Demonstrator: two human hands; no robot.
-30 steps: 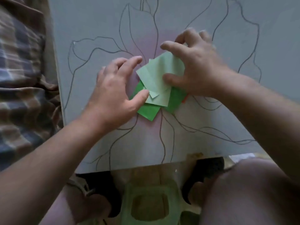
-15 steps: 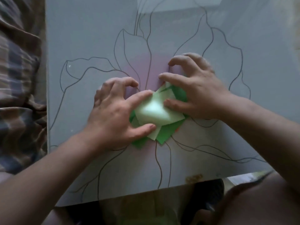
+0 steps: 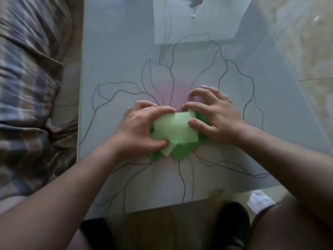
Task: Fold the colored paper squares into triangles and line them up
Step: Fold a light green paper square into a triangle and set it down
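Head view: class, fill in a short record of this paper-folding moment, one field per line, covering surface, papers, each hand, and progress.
Surface: grey board with a drawn flower outline
Top paper: light green sheet, on top of the pile
Underneath: dark green papers; an orange edge peeks out
Left hand: pinches the light green sheet's left side
Right hand: pinches its right side
Progress: no finished triangle or line-up visible

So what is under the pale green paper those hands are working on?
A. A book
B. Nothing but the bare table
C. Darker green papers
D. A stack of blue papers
C: darker green papers stick out below the pale green paper that the left hand and right hand pinch.
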